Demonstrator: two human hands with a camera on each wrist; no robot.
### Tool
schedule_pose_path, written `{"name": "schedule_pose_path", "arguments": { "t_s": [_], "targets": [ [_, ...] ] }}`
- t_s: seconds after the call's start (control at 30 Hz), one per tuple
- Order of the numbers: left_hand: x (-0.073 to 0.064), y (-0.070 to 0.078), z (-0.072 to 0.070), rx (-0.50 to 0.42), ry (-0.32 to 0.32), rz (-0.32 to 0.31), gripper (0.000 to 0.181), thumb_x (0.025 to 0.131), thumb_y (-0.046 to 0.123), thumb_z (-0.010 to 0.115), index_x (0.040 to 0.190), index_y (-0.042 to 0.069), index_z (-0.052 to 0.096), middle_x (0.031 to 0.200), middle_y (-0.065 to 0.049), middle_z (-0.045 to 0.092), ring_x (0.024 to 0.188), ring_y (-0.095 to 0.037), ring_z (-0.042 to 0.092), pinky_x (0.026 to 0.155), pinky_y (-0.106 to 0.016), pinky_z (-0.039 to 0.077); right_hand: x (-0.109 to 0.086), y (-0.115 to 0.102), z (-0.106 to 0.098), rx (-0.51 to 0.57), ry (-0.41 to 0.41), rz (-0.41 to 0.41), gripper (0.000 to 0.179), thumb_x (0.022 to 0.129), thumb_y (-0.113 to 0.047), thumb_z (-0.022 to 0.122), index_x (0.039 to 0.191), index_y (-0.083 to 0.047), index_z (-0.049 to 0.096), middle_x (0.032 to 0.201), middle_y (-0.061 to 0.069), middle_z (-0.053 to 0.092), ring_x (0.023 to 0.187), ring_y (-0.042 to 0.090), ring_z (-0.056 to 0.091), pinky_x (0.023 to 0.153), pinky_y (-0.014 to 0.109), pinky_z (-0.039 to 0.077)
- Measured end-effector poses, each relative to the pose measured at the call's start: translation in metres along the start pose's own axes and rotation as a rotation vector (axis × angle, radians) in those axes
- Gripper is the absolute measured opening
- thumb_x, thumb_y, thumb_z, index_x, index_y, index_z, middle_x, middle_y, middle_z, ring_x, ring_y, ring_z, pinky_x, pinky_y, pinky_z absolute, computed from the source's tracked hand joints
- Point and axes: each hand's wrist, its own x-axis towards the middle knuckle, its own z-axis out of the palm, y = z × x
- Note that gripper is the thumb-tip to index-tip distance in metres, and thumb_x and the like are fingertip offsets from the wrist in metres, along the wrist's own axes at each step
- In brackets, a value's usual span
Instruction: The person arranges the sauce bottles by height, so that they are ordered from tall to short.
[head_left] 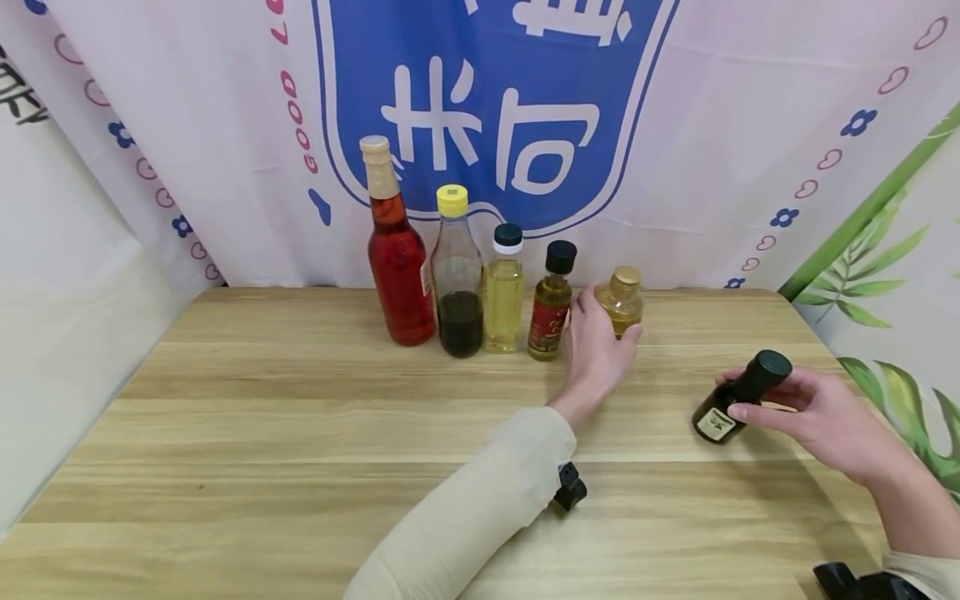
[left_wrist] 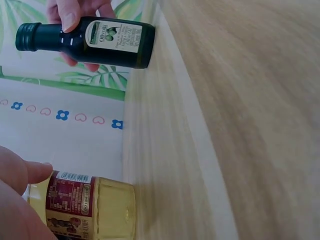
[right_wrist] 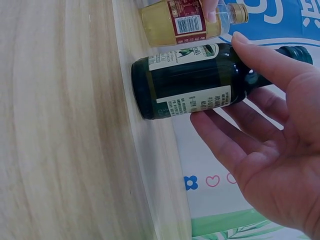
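At the right of the head view my right hand (head_left: pixel 832 417) holds a dark green olive oil bottle (right_wrist: pixel 192 77), thumb on one side and fingers on the other. The bottle tilts a little; whether its base touches the table I cannot tell. My left hand (head_left: pixel 600 342) grips a small clear bottle (head_left: pixel 625 304) of yellow liquid with a gold cap at the right end of a row. Its dark red label (left_wrist: pixel 70 202) shows in the left wrist view. Just left of that hand stands a red-labelled bottle (head_left: pixel 550 312) with a black cap.
Farther left along the row stand a pale-oil bottle (head_left: pixel 504 300) with a dark green cap, a yellow-capped bottle (head_left: pixel 459 321) of dark liquid, and a tall bottle (head_left: pixel 401 275) of red liquid. Behind the wooden table (head_left: pixel 262 467) hangs a printed curtain (head_left: pixel 697 167).
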Motion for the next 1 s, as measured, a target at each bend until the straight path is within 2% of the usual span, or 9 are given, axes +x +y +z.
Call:
{"name": "schedule_pose_path", "arguments": {
  "t_s": [0.03,0.1,0.23,0.4,0.6,1.0],
  "targets": [
    [0.003,-0.005,0.006,0.009,0.006,0.006,0.078,0.093,0.036,0.083,0.154,0.014,0.041,0.141,-0.008,0.060,0.127,-0.028,0.065,0.111,-0.043,0.054,0.000,0.000,0.000,0.000,0.001,-0.001,0.044,0.098,-0.023,0.079,0.138,-0.009,0.069,0.120,-0.026,0.074,0.110,-0.019,0.061,0.079,0.010,0.053],
    [0.003,-0.007,0.007,0.001,-0.014,-0.006,0.079,0.093,0.036,0.082,0.156,0.016,0.039,0.143,-0.008,0.058,0.127,-0.029,0.065,0.111,-0.046,0.054,0.000,0.000,0.001,0.002,0.001,-0.003,0.044,0.097,-0.022,0.079,0.138,-0.008,0.069,0.120,-0.026,0.075,0.110,-0.018,0.061,0.079,0.010,0.054],
    [0.010,-0.019,0.022,0.006,-0.013,0.006,0.084,0.093,0.041,0.082,0.160,0.021,0.034,0.147,-0.005,0.055,0.127,-0.030,0.063,0.111,-0.048,0.053,0.000,0.000,0.001,-0.001,0.007,-0.006,0.044,0.098,-0.022,0.079,0.138,-0.008,0.069,0.120,-0.026,0.075,0.109,-0.018,0.061,0.079,0.010,0.053],
    [0.007,-0.014,0.015,0.017,-0.017,0.013,0.082,0.094,0.039,0.080,0.160,0.020,0.034,0.148,-0.007,0.055,0.129,-0.030,0.062,0.112,-0.048,0.052,0.000,0.000,0.001,-0.001,0.007,-0.010,0.043,0.097,-0.021,0.079,0.137,-0.009,0.069,0.120,-0.026,0.074,0.109,-0.018,0.062,0.079,0.010,0.053],
    [-0.007,0.004,-0.010,0.022,-0.047,0.010,0.077,0.097,0.032,0.078,0.158,0.012,0.037,0.148,-0.011,0.055,0.132,-0.031,0.062,0.116,-0.044,0.050,-0.001,0.001,0.002,0.006,-0.002,-0.005,0.042,0.098,-0.021,0.079,0.137,-0.009,0.069,0.120,-0.027,0.074,0.110,-0.018,0.061,0.079,0.010,0.053],
    [-0.008,0.003,-0.012,0.035,-0.055,0.020,0.077,0.099,0.035,0.076,0.160,0.013,0.034,0.150,-0.011,0.054,0.133,-0.031,0.062,0.117,-0.044,0.050,0.000,0.002,0.003,0.010,0.000,-0.047,0.041,0.098,-0.018,0.078,0.137,-0.007,0.069,0.122,-0.025,0.075,0.113,-0.019,0.060,0.081,0.008,0.053]
  ]
}}
